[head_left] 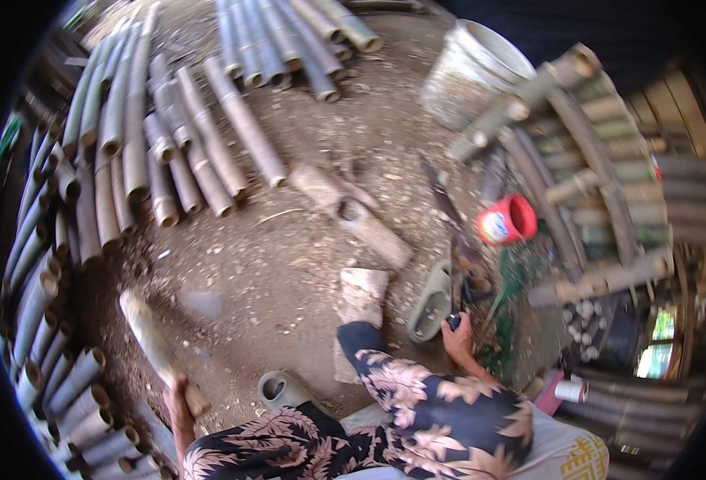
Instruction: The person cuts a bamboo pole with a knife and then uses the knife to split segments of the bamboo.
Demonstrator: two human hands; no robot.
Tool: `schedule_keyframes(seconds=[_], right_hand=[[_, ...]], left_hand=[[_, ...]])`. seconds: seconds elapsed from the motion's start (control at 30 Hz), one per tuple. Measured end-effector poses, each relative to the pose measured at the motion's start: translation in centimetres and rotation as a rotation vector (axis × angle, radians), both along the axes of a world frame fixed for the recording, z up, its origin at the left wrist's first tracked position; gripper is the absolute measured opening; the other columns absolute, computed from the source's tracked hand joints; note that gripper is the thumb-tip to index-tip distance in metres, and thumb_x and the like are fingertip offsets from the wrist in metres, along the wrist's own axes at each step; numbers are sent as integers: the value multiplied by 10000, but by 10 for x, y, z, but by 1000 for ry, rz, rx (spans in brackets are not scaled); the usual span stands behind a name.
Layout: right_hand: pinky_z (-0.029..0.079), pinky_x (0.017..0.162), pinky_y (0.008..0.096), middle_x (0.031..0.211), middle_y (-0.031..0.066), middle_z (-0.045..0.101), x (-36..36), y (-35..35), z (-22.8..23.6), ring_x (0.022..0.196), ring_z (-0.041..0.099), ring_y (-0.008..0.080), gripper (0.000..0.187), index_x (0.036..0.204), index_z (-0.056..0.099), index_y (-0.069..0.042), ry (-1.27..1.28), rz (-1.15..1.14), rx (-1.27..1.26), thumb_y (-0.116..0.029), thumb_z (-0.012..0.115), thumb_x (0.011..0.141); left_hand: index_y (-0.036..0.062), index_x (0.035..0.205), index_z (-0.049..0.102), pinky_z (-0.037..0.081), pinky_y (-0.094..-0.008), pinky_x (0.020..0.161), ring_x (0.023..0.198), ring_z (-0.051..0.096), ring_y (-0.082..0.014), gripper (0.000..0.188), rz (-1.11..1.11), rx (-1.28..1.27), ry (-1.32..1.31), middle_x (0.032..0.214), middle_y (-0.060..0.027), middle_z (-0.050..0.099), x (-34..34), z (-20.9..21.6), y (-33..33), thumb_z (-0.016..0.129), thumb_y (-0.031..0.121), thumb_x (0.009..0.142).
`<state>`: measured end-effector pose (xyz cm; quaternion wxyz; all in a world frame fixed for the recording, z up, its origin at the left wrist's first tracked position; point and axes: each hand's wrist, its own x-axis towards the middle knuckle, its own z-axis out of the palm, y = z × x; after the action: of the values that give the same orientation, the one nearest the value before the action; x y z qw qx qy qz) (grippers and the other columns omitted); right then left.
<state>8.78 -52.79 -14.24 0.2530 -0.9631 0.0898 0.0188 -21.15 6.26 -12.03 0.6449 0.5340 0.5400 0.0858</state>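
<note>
My left hand (pixel 180 416) is closed around the lower end of a pale, thick wooden club (pixel 151 336), which slants up and to the left just over the dirt. On the other side, my right hand (pixel 459 340) grips the black handle of a long, narrow-bladed knife (pixel 454 280), its dark blade pointing away from me. That blade passes beside an olive slip-on sandal (pixel 431 308). A matching sandal (pixel 281 390) shows near my legs. Ahead, a wooden block with a round hollow (pixel 373 232) lies on the ground, and a flat pale block (pixel 364 290) sits nearer.
Bamboo poles (pixel 137 120) lie in rows at the far left, with more stacked poles (pixel 89 400) along the left edge. A red tub (pixel 507 220), a whitish bucket (pixel 475 76) and a bamboo frame (pixel 601 184) stand to the right. Chips litter the dirt floor (pixel 265 280).
</note>
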Motion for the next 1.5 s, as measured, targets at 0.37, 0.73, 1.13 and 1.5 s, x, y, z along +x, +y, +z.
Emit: schedule_keyframes(seconds=[0.37,0.73,1.13,1.5], right_hand=[[479,835,496,1147,192,498,-20,-166,-16,1034,552,417,477,1194,459,-43,70,-180,-173,-229,707,832],[331,1098,491,1379,165,390,-5,-133,-3,1310,361,386,978,1429,370,-102,-101,538,-176,-407,844,629],[366,1012,565,1304,207,484,-33,-140,-16,1222,461,419,781,1337,474,-71,550,269,-283,-504,762,754],[513,795,298,973,79,661,142,40,150,853,616,177,745,1176,590,25,282,330,1227,-584,745,775]], left_hand=[[5,1023,603,528,-375,641,712,654,-246,487,-313,231,363,778,-124,658,-28,21,-108,786,297,679],[19,1043,614,527,-377,671,737,658,-237,502,-696,511,401,802,-126,673,56,71,-135,793,269,646],[22,1060,623,524,-372,692,755,656,-216,521,-1153,532,273,821,-126,687,214,114,-152,797,230,616],[38,1433,429,403,-474,1064,1278,458,-360,856,-1872,549,-521,1349,-248,477,372,140,-307,608,641,852]])
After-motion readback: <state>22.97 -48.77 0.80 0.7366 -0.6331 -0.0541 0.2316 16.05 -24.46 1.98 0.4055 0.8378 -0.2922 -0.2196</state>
